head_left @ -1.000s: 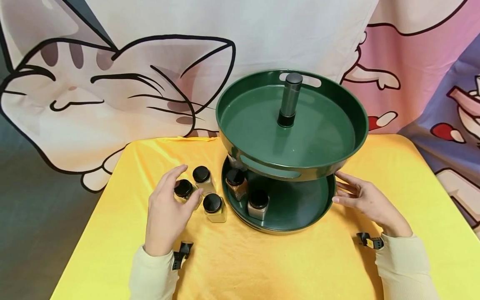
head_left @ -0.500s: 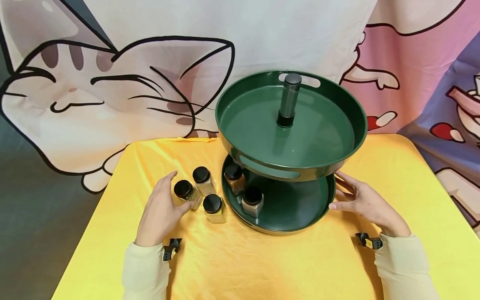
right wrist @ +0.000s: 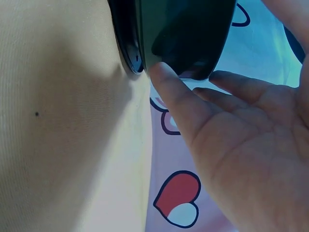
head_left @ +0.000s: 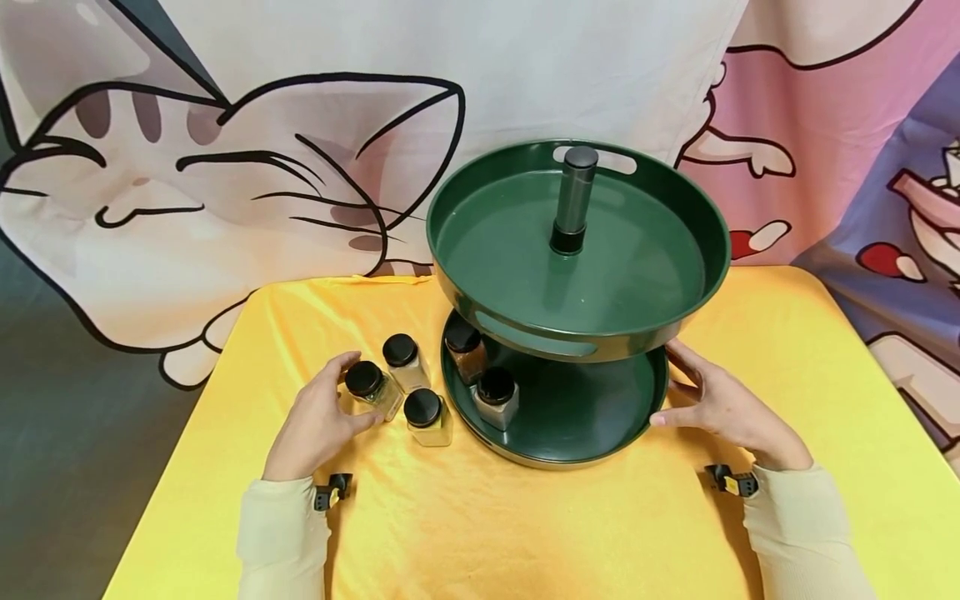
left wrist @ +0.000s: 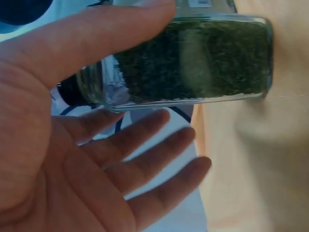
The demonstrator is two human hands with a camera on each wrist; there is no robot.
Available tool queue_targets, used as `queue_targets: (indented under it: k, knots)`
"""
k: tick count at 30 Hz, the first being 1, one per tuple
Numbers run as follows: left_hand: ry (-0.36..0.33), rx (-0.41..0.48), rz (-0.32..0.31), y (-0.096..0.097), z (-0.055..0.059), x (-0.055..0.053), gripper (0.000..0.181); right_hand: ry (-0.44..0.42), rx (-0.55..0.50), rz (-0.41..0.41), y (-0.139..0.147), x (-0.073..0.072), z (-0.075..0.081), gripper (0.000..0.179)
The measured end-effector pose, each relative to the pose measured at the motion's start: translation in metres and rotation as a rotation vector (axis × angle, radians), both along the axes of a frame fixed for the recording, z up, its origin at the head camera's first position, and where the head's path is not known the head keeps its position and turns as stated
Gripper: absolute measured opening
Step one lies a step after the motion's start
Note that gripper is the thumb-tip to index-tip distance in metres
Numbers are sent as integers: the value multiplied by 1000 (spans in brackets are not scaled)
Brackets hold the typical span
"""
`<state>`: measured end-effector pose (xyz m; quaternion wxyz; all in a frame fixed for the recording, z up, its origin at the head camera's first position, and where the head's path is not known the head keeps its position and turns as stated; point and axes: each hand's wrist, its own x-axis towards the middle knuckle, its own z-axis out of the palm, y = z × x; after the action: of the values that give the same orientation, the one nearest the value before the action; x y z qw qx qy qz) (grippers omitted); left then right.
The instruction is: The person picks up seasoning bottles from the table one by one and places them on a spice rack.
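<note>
My left hand (head_left: pixel 318 425) is around the near-left side of a square glass jar with a black lid (head_left: pixel 375 390), standing on the cloth. Dried green herbs (left wrist: pixel 217 58) fill this jar in the left wrist view; my thumb overlaps its side and my other fingers stretch out straight. Beside it stand a pale-filled jar (head_left: pixel 406 362) and a yellowish one (head_left: pixel 430 418). My right hand (head_left: pixel 723 412) touches the right rim of the lower green tray (head_left: pixel 585 433) with thumb and fingertips. That tray bears a reddish-brown-filled jar (head_left: pixel 467 354) and a greyish one (head_left: pixel 497 400).
The upper green tray (head_left: pixel 630 275) overhangs the lower one and hides its back part. A dark post (head_left: pixel 576 200) rises from its middle. Yellow cloth (head_left: pixel 525 533) covers the table, and a printed cloth (head_left: pixel 525 75) hangs behind it.
The jars on the lower tray have shifted left and back as it turned; one at the back has gone out of sight. My left hand has moved left and lower beside the herb jar.
</note>
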<state>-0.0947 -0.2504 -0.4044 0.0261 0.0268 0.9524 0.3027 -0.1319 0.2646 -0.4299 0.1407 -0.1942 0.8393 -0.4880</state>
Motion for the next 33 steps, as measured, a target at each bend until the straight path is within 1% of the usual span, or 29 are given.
queue_targets:
  k: [5, 11, 13, 21, 24, 33]
  knots:
    - [1, 14, -12, -2, -6, -1, 87, 24, 23, 2, -2, 1, 0, 114]
    - [4, 61, -10, -2, -9, -1, 70, 72, 43, 14, -6, 1, -2, 122]
    - [8, 70, -3, -2, -10, -1, 68, 82, 49, 13, -8, 1, -2, 124]
    - [21, 47, 17, -2, -12, -1, 68, 68, 55, 3, -11, 3, -5, 132]
    - [28, 52, 20, -2, -12, -2, 67, 68, 57, 1, -12, 2, -6, 132]
    - [46, 44, 38, 0, -13, -2, 68, 87, 112, -5, -11, 4, -5, 132]
